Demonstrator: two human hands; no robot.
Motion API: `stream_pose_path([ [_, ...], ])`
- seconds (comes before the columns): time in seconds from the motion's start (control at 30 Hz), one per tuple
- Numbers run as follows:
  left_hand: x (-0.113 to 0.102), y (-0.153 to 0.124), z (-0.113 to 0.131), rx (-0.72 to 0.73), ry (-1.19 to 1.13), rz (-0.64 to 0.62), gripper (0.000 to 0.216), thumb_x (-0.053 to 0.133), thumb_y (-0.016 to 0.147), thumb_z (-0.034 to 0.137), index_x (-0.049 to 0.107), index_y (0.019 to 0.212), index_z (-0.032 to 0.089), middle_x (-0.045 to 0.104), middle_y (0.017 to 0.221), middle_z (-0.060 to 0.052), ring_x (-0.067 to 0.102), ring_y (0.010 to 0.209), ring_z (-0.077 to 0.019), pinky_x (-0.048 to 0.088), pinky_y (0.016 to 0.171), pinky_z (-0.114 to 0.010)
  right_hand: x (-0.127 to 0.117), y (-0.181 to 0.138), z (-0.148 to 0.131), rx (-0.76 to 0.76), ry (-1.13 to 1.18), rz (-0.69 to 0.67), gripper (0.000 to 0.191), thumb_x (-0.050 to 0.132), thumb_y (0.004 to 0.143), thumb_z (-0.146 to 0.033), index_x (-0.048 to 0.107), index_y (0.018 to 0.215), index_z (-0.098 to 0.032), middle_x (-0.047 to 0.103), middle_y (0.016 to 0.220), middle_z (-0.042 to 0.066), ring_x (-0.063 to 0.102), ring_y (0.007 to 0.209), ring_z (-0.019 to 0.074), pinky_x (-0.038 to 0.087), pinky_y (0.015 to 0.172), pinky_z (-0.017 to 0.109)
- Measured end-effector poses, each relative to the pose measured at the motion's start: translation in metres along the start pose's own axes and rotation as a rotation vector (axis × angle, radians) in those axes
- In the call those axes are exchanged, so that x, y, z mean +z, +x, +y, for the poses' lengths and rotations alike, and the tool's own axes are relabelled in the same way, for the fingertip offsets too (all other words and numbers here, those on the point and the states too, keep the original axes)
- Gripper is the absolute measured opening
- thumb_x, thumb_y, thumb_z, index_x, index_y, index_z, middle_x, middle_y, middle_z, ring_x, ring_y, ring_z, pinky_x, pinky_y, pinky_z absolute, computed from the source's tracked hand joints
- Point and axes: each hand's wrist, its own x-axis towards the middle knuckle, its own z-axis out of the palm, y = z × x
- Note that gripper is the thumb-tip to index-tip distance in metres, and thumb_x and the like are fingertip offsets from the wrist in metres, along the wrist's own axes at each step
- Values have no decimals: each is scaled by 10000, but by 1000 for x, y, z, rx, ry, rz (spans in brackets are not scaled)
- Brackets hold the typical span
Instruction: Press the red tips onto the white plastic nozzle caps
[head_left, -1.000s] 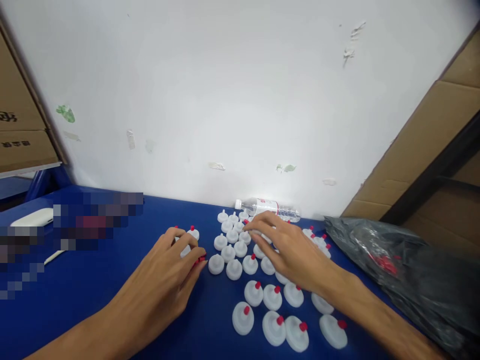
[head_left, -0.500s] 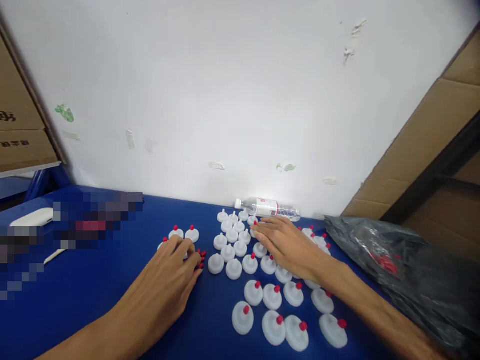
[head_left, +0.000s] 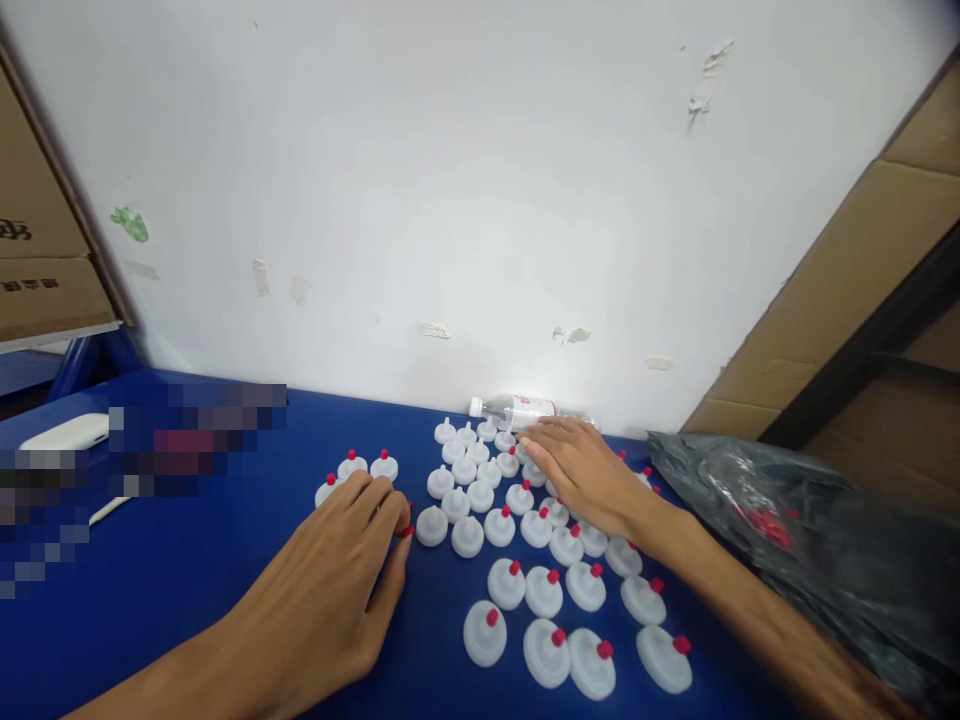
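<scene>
My left hand bends over the blue table, thumb and forefinger closed on a small red cap. Behind its knuckles stand a few white nozzle lids with red tips. My right hand reaches over the back of a larger group of lids, fingers together and curled down close to the thumb. What its fingertips hold, if anything, is hidden. Bare white nozzle lids stand between my hands. Red-tipped lids lie in front of and beneath my right forearm.
A clear plastic bottle lies along the white wall behind the lids. To the right is a dark plastic bag with red pieces showing. Cardboard boxes stand at the left, above a white device.
My right hand has moved right and slightly back, uncovering a red-tipped lid. My left thumb and forefinger have closed in on the loose red caps, now mostly covered.
</scene>
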Motion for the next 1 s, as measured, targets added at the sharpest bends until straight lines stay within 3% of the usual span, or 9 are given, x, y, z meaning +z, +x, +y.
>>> stream_pose_path([
  [0.13,2,0,0,27,27,121,185,410,1022,157,557,938,230,613,882,-37,588,803,-225,500,701,-371,4,-2,3,-28,2,-23,500,312,1155,-392,777,1093,-218,796,1178,70,624,1343,331,434,1149,594],
  [0.23,5,0,-2,66,102,209,272,377,1019,119,571,877,247,633,825,-25,609,776,-221,490,669,-357,-3,0,0,-57,4,42,423,360,1149,-353,754,1069,-220,794,1140,67,702,1196,281,478,1101,538],
  [0.4,6,6,-8,168,217,195,397,301,1101,150,616,873,230,650,781,-15,600,752,-220,510,725,-375,-20,-1,-18,-160,-24,224,253,504,1100,-343,690,1152,-179,751,1093,112,715,975,259,564,894,451],
  [0.57,3,9,-8,175,89,91,315,375,1133,211,667,1020,237,702,921,-8,638,827,-196,544,756,-345,-22,-2,-47,-340,-66,227,258,431,1109,-229,646,1231,-157,724,1101,121,709,889,217,600,738,369],
  [0.67,1,9,-5,132,-65,137,198,457,1121,239,655,1110,250,706,989,4,673,888,-171,571,786,-303,-19,-3,-61,-410,-61,217,265,401,1117,-186,609,1279,-164,743,1113,109,725,950,220,625,778,384],
  [0.8,-1,7,-3,110,-120,159,166,504,1104,230,640,1191,265,730,1064,7,705,973,-162,573,888,-299,-17,-6,-73,-390,41,207,301,492,1121,-271,522,1406,-180,737,1226,106,717,1103,222,637,920,401],
  [1.0,-2,6,-2,95,-154,227,180,540,1104,239,625,1254,293,786,1112,48,742,992,-113,533,980,-242,-17,-11,-83,-416,141,234,275,575,1086,-232,541,1353,-176,744,1187,93,722,1081,207,647,917,366],
])
